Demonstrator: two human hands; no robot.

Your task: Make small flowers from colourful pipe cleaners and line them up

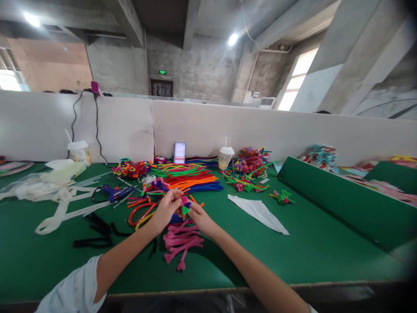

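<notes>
Both hands meet over the middle of the green table. My left hand (pixel 168 209) and my right hand (pixel 201 217) are closed around a small bundle of pipe cleaners (pixel 185 206), its pink, purple and green ends showing between the fingers. The exact grip of the fingertips is partly hidden. Just below lies a pile of pink pipe cleaners (pixel 182 239) with looped ends. Beside my left wrist are scissors (pixel 140 215) with red and yellow handles. Rows of straight red, orange and blue pipe cleaners (pixel 195 181) lie beyond the hands.
A blue glue gun (pixel 117 192) and black pipe cleaners (pixel 96 232) lie on the left. White tissue (pixel 259 213) and a green pipe-cleaner flower (pixel 282 197) lie right. Two drink cups (pixel 225 157), a phone (pixel 180 153) and a green divider (pixel 339 200) stand further out.
</notes>
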